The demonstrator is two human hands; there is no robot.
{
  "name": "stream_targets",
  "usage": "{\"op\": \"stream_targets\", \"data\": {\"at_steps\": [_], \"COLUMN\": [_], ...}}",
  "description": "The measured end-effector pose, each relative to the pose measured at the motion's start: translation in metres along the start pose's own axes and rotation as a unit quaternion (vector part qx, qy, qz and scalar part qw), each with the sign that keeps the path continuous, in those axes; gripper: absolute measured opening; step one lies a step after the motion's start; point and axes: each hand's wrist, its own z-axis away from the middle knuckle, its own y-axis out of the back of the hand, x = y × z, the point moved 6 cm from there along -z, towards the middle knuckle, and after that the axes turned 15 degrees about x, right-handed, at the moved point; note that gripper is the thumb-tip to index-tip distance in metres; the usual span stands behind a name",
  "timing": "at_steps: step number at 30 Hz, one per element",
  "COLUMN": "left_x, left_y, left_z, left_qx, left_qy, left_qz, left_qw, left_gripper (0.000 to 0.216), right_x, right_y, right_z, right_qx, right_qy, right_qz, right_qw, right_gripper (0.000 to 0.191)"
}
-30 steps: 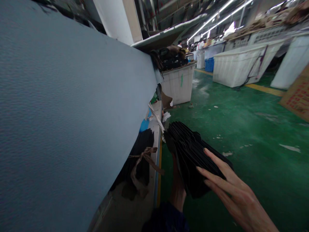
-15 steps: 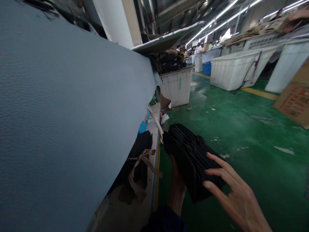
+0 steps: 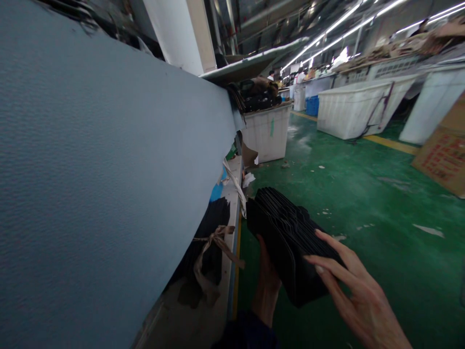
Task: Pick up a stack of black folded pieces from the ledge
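A stack of black pieces (image 3: 286,237) is held in mid-air above the green floor (image 3: 363,194), just off the worktable's edge (image 3: 232,261). The left hand (image 3: 267,281) grips it from beneath; the right hand (image 3: 358,295) lies open-fingered on top. Red print on the cardboard box (image 3: 441,155) is unreadable.

stack of pieces (image 3: 286,232) between both hands, sheet (image 3: 101,184) left (bins (image 3: 269,131) behind)

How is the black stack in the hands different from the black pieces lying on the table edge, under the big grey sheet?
The black stack is held above the green floor between the left hand and right hand; the black pieces rest on the table. The stack shows fully, its edges fanned; the pieces are partly hidden by the grey sheet. Both are dark, thin layers.
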Motion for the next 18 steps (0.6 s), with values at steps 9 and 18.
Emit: {"op": "stream_targets", "data": {"at_steps": [9, 18], "left_x": [0.007, 0.002], "left_y": [-0.017, -0.010], "left_z": [0.010, 0.004], "left_qx": [-0.104, -0.097], "left_qy": [0.027, -0.012], "left_qz": [0.068, -0.015], "left_qw": [0.992, 0.995], "left_gripper": [0.086, 0.084], "right_x": [-0.002, -0.001], "right_y": [0.000, 0.000], "right_z": [-0.001, 0.000], "right_qx": [0.011, 0.005], "right_qy": [-0.002, -0.019], "right_qz": [0.000, -0.002], "right_qw": [1.000, 1.000], "right_gripper": [0.021, 0.024]}}
